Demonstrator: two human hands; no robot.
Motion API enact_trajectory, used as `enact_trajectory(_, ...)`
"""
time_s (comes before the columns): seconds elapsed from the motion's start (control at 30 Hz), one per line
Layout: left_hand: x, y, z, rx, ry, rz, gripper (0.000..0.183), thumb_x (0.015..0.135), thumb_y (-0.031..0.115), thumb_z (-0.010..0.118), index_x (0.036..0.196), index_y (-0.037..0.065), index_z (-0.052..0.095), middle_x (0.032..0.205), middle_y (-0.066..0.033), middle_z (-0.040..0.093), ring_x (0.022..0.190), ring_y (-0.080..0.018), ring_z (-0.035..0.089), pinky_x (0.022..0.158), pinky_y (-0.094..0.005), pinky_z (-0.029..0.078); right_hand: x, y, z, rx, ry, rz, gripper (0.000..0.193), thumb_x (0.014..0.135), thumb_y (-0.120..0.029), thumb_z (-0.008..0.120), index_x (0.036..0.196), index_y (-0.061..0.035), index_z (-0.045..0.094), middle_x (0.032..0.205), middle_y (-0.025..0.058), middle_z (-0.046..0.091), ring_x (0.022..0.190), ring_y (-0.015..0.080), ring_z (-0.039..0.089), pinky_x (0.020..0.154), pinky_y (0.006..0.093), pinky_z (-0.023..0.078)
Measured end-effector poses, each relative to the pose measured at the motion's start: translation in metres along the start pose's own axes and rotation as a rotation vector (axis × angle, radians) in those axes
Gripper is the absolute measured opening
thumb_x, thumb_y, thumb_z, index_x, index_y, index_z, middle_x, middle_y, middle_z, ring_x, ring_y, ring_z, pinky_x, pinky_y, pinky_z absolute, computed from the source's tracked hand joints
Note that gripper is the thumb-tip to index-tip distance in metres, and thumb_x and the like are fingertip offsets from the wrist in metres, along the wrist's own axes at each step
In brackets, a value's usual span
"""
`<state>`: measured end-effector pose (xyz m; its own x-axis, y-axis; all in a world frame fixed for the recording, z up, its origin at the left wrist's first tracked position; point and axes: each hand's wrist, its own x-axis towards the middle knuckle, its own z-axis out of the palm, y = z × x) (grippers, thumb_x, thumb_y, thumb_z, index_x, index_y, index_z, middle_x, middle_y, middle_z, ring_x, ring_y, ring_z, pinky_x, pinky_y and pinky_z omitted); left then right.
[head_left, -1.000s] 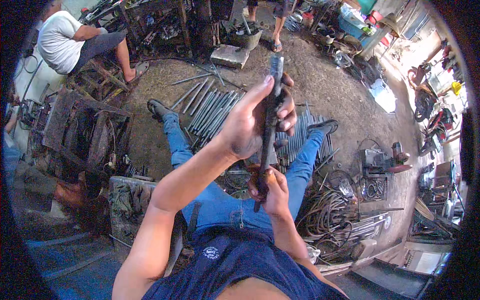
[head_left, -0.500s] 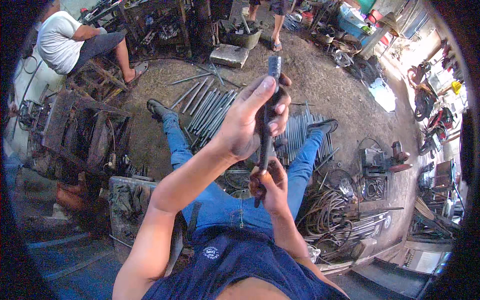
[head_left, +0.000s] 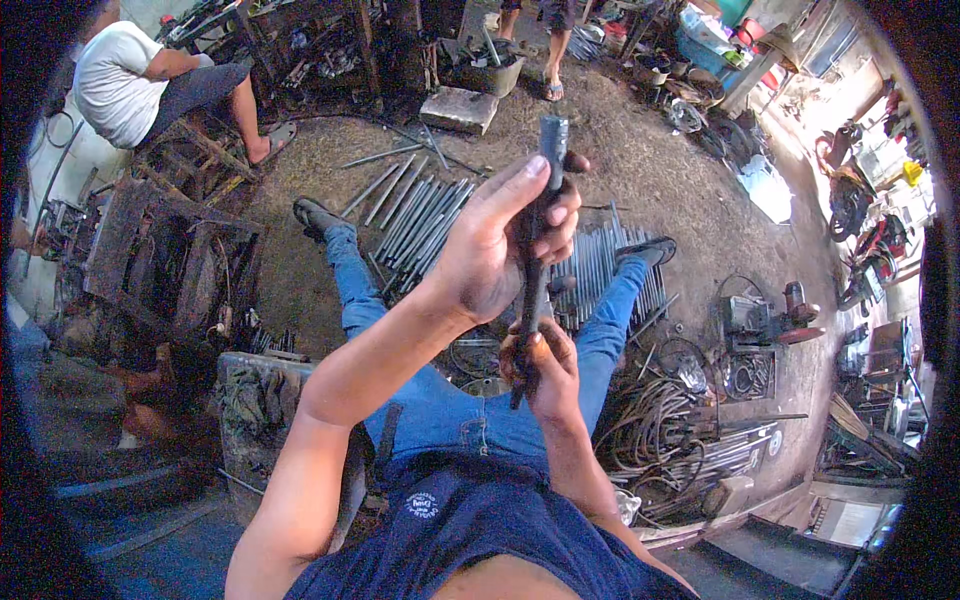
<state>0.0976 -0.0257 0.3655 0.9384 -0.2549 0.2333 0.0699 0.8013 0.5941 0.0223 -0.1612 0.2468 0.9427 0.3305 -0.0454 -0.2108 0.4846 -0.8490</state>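
The right hand (head_left: 545, 365) is pinching the lower end of a dark metal rod (head_left: 535, 270) to steady it upright above the lap, while the left hand (head_left: 500, 250) is wrapping its fingers (head_left: 553, 215) round the upper part, above metal bars (head_left: 415, 225) lying on the dirt floor (head_left: 660, 180).

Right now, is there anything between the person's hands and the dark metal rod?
Nothing visible. The left hand wraps the dark metal rod near its upper part, and the right hand grips its lower end directly.
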Motion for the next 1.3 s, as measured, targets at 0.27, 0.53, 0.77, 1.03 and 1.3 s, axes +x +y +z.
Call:
enact_trajectory(0.27, -0.001, -0.002, 0.005, 0.039, 0.055, 0.003, 0.040, 0.098, 0.037, 0.047, 0.122, 0.006, 0.047, 0.076, 0.0013, 0.044, 0.057, -0.0068, 0.037, 0.055, -0.0225, 0.034, 0.002, -0.008, -0.001, -0.013, -0.022, 0.036, 0.037, 0.092, -0.032, 0.056, 0.106, 0.0023, 0.054, 0.082, 0.0127, 0.062, 0.063, 0.0157, 0.058, 0.051, 0.0243, 0.042)
enact_trajectory(0.53, 0.001, -0.003, 0.004, 0.004, 0.106, -0.012, 0.039, 0.098, 0.033, 0.049, 0.126, 0.006, 0.045, 0.078, 0.0004, 0.045, 0.058, -0.0070, 0.038, 0.055, -0.0217, 0.034, 0.006, -0.009, -0.001, -0.065, -0.073, -0.005, 0.040, 0.088, -0.031, 0.061, 0.106, 0.0039, 0.054, 0.078, 0.0123, 0.058, 0.058, 0.0131, 0.051, 0.050, 0.0237, 0.042)
enact_trajectory(0.77, 0.000, -0.006, 0.004, 0.018, 0.259, 0.003, 0.035, 0.094, 0.030, 0.057, 0.121, 0.008, 0.052, 0.084, -0.0011, 0.054, 0.063, -0.0079, 0.046, 0.059, -0.0231, 0.039, 0.007, -0.010, -0.003, -0.051, -0.095, -0.028, 0.047, 0.088, -0.035, 0.062, 0.110, 0.0036, 0.047, 0.078, 0.0110, 0.056, 0.058, 0.0130, 0.050, 0.049, 0.0246, 0.042)
enact_trajectory(1.03, 0.014, -0.028, -0.053, 0.154, 0.500, -0.137, 0.024, 0.092, 0.032, 0.059, 0.103, 0.010, 0.061, 0.100, -0.0032, 0.063, 0.083, -0.0157, 0.062, 0.070, -0.0328, 0.053, 0.048, 0.008, -0.007, -0.089, 0.209, 0.218, 0.025, 0.098, -0.028, 0.048, 0.099, -0.0048, 0.055, 0.070, 0.0007, 0.051, 0.056, 0.0102, 0.048, 0.049, 0.0239, 0.039)
enact_trajectory(1.3, -0.105, 0.018, -0.240, 0.441, 0.931, 0.092, 0.041, 0.097, 0.038, 0.047, 0.123, 0.007, 0.055, 0.111, -0.0077, 0.063, 0.100, -0.0202, 0.061, 0.088, -0.0373, 0.047, 0.089, 0.105, -0.088, 0.181, 0.218, 0.398, 0.022, 0.099, -0.029, 0.043, 0.092, -0.0092, 0.047, 0.064, 0.0004, 0.045, 0.052, 0.0105, 0.043, 0.048, 0.0260, 0.037)
